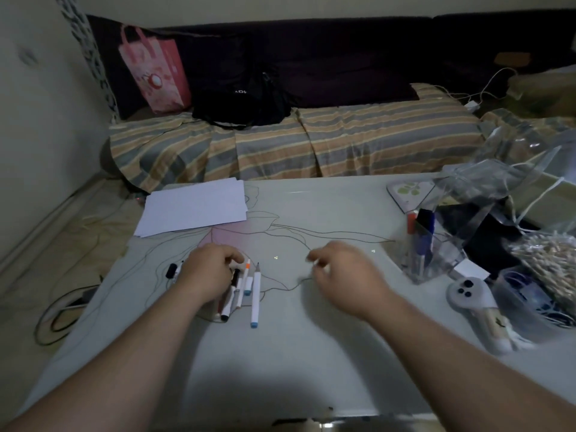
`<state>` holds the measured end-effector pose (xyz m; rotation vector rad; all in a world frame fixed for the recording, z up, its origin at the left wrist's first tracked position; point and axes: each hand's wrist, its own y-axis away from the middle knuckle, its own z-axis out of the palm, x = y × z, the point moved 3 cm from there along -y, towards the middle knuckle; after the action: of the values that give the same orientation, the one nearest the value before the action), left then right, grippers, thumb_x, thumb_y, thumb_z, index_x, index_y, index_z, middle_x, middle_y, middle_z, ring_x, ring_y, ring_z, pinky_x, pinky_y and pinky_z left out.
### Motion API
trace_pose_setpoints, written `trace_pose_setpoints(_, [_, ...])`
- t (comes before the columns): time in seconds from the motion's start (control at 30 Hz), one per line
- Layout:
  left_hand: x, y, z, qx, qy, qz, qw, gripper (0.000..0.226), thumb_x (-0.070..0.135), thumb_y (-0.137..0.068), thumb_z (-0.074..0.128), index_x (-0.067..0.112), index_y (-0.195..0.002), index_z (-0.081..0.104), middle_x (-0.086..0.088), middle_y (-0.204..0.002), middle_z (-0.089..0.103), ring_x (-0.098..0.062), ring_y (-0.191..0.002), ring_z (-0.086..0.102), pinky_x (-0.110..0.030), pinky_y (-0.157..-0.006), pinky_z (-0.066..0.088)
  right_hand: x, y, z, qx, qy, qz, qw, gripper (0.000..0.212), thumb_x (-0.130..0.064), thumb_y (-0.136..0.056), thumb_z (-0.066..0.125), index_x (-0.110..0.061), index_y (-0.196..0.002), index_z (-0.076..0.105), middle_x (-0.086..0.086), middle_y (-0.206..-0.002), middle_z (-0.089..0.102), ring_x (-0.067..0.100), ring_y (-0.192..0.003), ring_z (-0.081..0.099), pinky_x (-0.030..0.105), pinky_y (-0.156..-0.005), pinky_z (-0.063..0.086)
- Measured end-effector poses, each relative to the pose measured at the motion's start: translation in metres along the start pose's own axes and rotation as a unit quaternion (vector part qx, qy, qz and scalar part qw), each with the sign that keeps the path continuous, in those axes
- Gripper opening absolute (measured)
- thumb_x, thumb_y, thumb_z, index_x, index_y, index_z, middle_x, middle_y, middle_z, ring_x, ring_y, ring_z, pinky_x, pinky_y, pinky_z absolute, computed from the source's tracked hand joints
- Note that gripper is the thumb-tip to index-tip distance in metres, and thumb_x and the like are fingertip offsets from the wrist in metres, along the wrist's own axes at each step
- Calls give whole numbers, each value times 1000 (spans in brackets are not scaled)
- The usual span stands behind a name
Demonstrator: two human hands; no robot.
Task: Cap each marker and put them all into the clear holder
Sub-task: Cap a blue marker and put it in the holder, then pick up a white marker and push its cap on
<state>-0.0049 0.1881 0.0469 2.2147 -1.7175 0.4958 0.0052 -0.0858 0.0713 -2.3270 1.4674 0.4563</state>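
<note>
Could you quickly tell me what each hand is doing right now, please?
Left hand: fingers curled over the markers on the table; a firm grip cannot be told.
Right hand: blurred, fingers loosely curled, apparently holding nothing.

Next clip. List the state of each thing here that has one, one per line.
Clear holder: upright, already has several markers inside.
Blue-ended marker: uncapped, lying flat on the table.
Marker bundle: flat, under the left hand.
Right hand: blurred, fingers curled, grip unclear.
Paper stack: flat.

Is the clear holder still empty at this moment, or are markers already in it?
Not empty. The clear holder stands upright at the table's right side with several capped markers upright inside, red and blue caps sticking out above its rim.
</note>
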Motion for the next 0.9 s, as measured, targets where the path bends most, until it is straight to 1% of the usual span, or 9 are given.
trace_pose_setpoints(0.1, [-11, 0, 2, -1, -21, -8, 1000, 37, 10, -89, 54, 39, -99, 75, 2, -114, 70, -22, -101, 64, -32, -89, 53, -42, 8, 59, -139, 13, -74, 987, 37, -35, -95, 48, -33, -129, 62, 2, -127, 56, 28, -119, 55, 39, -96, 50])
trace_pose_setpoints(0.2, [-21, 2, 5, -15, -39, -4, 999, 33, 20, -89, 56, 41, -106, 74, 3, -114, 71, -21, -103, 65, -34, -92, 54, -65, 12, 93, -200, 35, -88, 975, 41, -48, -94, 48, -39, -135, 51, 5, -130, 50, 32, -122, 48, 44, -93, 49])
trace_pose_setpoints(0.27, [-24, 3, 7, -27, -43, 0, 999, 34, 21, -90, 55, 42, -109, 74, 2, -113, 71, -22, -104, 64, -35, -93, 54, -69, 11, 105, -207, 53, -85, 973, 42, -53, -94, 46, -38, -133, 51, 6, -129, 47, 33, -120, 47, 46, -92, 49])
trace_pose_setpoints(0.37, [-20, 2, 12, -36, -57, 11, 998, 31, 25, -92, 57, 42, -113, 73, -1, -113, 68, -25, -108, 61, -36, -97, 51, -63, 2, 107, -183, 39, -36, 982, 41, -50, -97, 44, -25, -124, 62, 7, -121, 50, 33, -111, 56, 43, -90, 52])
trace_pose_setpoints(0.5, [-11, 2, 21, -50, -88, 22, 995, 25, 50, -82, 61, 46, -104, 72, 3, -102, 68, -28, -108, 60, -35, -92, 50, -41, -1, 95, -167, 96, 24, 981, 34, -43, -100, 45, -22, -118, 63, 11, -118, 58, 37, -107, 62, 41, -86, 51])
trace_pose_setpoints(0.63, [-1, 3, 20, -55, -129, 26, 990, 46, 60, -67, 74, 45, -111, 70, 7, -102, 65, -23, -110, 56, -34, -91, 46, -14, 5, 82, -197, 102, 66, 973, 25, -42, -98, 48, -24, -106, 62, 13, -117, 62, 36, -103, 63, 37, -78, 47])
trace_pose_setpoints(0.77, [5, 4, 21, -64, -138, 10, 988, 55, 65, -56, 75, 44, -107, 70, 11, -102, 67, -20, -109, 58, -36, -93, 47, 6, 7, 74, -223, 73, 87, 968, 21, -44, -92, 53, -28, -78, 50, 4, -102, 58, 30, -92, 59, 33, -71, 44])
trace_pose_setpoints(0.83, [10, 4, 25, -68, -148, 14, 987, 54, 64, -58, 74, 44, -108, 70, 12, -105, 67, -20, -109, 59, -38, -95, 46, 11, 7, 71, -225, 63, 93, 968, 16, -49, -89, 54, -33, -86, 53, 2, -102, 53, 29, -95, 58, 35, -74, 46])
trace_pose_setpoints(0.9, [16, 5, 28, -60, -161, 34, 985, 44, 60, -64, 74, 45, -105, 70, 13, -103, 67, -19, -108, 60, -36, -92, 45, 16, 8, 69, -209, 53, 93, 972, 26, -53, -89, 54, -35, -108, 59, 5, -108, 50, 31, -105, 57, 39, -86, 51])
